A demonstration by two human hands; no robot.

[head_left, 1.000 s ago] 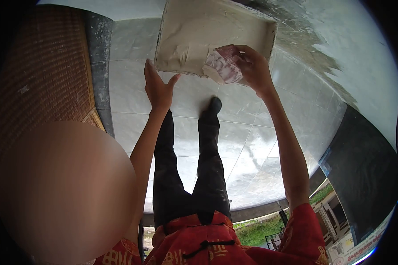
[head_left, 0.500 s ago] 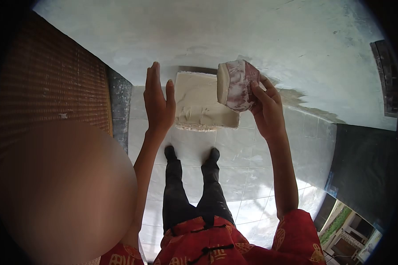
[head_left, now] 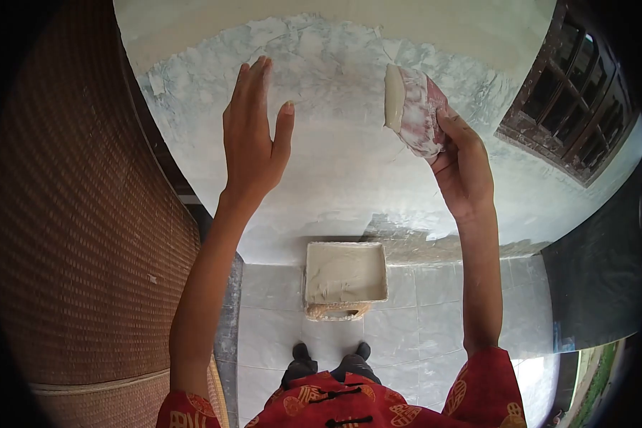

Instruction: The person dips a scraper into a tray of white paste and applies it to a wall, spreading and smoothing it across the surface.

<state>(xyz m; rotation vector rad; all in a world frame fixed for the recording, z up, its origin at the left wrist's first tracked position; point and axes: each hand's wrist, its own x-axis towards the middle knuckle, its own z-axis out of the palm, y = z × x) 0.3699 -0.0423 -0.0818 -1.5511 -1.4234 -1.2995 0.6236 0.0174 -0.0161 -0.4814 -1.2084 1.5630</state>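
My right hand (head_left: 467, 153) grips a flat reddish putty spreader (head_left: 424, 110) between thumb and fingers. White smears cover its face, and a thick strip of wet putty lies along its left edge. The spreader is held up in front of the wall (head_left: 328, 164), whose middle band is patchy white and grey. On the left, my left hand (head_left: 253, 135) is raised with the thumb apart from the fingers and nothing in it. Below and between my arms, a rectangular tub (head_left: 308, 274) full of off-white putty stands at the foot of the wall.
A woven brown mat or panel (head_left: 85, 235) runs along the left side. A dark wooden window frame (head_left: 571, 93) is set in the wall at upper right. Grey floor tiles (head_left: 428, 314) lie below, and a dark panel (head_left: 599, 257) stands at right.
Both hands have risen from around the tub to in front of the wall, the spreader still in the right one. My view has tilted up, showing more wall and the window.
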